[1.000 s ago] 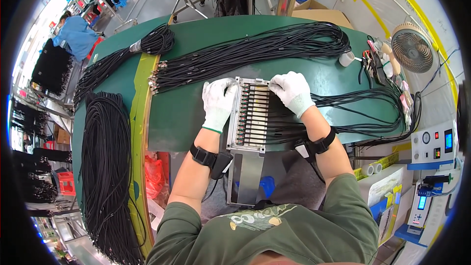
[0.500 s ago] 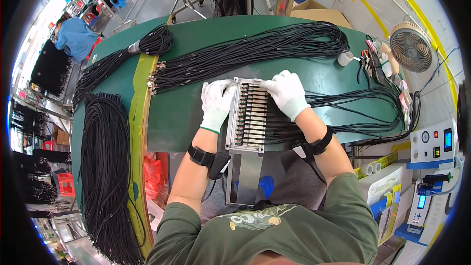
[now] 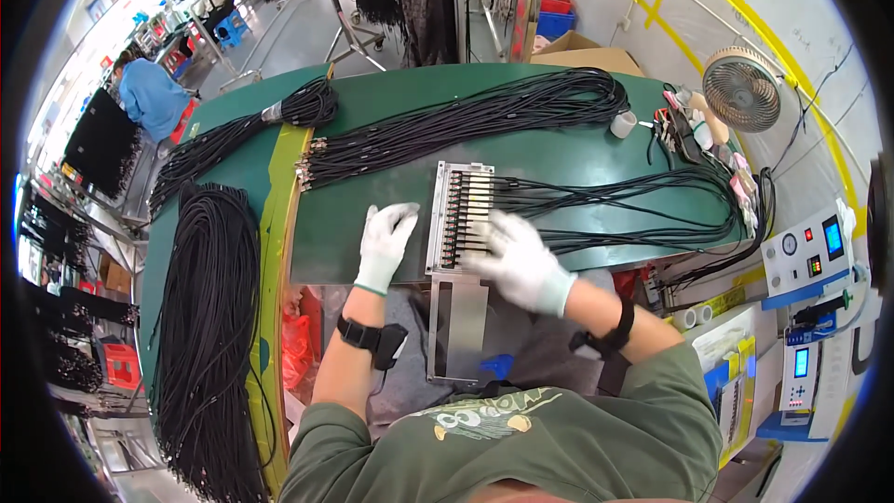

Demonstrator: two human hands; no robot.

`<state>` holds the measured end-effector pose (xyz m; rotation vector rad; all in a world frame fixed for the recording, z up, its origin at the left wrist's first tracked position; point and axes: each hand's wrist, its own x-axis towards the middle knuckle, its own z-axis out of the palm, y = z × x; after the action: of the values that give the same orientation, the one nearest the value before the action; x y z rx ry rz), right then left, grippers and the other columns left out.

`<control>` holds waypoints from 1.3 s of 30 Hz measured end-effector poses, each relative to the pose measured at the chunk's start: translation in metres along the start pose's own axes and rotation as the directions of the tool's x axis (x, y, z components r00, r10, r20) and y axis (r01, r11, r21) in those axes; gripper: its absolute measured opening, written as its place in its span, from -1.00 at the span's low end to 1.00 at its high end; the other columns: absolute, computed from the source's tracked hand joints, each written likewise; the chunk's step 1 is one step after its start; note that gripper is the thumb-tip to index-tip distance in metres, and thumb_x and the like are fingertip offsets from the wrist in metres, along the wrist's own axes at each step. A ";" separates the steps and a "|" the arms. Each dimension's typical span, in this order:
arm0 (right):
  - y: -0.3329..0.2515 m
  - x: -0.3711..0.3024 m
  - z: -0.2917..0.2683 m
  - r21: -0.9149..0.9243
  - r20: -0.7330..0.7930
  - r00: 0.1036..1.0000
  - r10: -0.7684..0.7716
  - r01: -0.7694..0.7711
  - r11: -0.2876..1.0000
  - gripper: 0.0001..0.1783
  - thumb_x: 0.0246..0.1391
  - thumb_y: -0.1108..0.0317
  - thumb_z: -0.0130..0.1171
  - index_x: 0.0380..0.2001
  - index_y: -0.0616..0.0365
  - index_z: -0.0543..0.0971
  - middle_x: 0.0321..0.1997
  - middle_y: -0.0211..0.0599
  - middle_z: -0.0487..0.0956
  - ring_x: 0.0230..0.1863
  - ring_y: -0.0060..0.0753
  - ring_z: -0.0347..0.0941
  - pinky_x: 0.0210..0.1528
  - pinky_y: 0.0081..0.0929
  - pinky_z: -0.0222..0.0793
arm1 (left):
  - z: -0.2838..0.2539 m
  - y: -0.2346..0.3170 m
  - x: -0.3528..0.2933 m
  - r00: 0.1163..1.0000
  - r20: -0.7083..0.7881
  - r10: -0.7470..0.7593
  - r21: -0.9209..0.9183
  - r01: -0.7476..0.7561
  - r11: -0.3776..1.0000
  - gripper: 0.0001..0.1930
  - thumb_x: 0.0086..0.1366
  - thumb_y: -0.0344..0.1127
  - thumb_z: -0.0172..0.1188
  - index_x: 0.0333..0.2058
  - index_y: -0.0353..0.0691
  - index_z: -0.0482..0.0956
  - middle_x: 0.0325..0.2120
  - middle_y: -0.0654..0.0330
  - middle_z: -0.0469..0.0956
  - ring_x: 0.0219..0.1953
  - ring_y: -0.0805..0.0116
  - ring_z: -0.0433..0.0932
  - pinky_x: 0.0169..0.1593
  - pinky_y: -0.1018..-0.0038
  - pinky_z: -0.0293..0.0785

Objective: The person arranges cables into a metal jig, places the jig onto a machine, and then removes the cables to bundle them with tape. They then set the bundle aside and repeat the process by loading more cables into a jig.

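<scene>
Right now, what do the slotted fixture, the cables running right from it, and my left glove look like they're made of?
The slotted fixture looks like metal, perhaps aluminium, given its silvery, satin sheen. The cables seem sheathed in rubber or plastic, I can't tell which: black, bending in smooth loops. The left glove is likely knitted fabric: matte white, close-fitting.

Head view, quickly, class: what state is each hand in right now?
Left hand: open, nothing seen in it, left of the jig.
Right hand: blurred over the jig; its grip cannot be told.
</scene>
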<state>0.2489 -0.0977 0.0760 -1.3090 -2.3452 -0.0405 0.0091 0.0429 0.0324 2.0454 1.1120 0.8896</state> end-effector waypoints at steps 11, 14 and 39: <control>-0.071 -0.021 0.025 0.074 -0.119 0.973 -0.197 0.206 0.976 -0.47 -0.13 0.36 0.23 0.03 -0.08 0.58 0.20 -0.12 0.49 0.21 -0.03 0.40 0.29 0.16 0.23 | 0.001 -0.013 -0.039 0.970 -0.226 0.090 0.005 -0.092 0.996 -0.80 0.30 -0.21 0.22 -0.23 -0.19 0.70 -0.28 0.14 0.69 -0.16 0.19 0.63 0.35 0.05 0.17; -0.053 0.003 -0.014 0.298 -0.093 0.988 0.125 -0.092 0.950 -0.47 -0.04 0.47 0.25 0.09 0.10 0.54 0.07 -0.20 0.56 0.07 -0.17 0.50 0.20 -0.14 0.37 | 0.001 -0.011 -0.045 0.962 -0.245 0.122 -0.021 -0.131 0.991 -0.79 0.30 -0.21 0.23 -0.24 -0.19 0.70 -0.29 0.13 0.69 -0.20 0.18 0.64 0.34 0.08 0.19; -0.144 -0.740 -0.180 0.420 -0.560 -0.647 0.518 -0.760 -0.497 -0.29 0.10 -0.14 0.25 0.00 0.37 0.58 -0.09 -0.07 0.65 -0.14 -0.15 0.58 -0.07 -0.12 0.47 | 0.012 -0.002 -0.043 0.987 -0.149 -0.056 -0.436 -0.015 0.900 -0.78 0.41 -0.37 0.13 -0.12 -0.40 0.66 -0.22 0.22 0.68 -0.15 0.51 0.57 0.05 0.57 0.43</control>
<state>0.5293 -0.8123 -0.0294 -2.4923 0.4192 -0.3399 0.0003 0.0039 0.0134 1.6124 0.9099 1.1875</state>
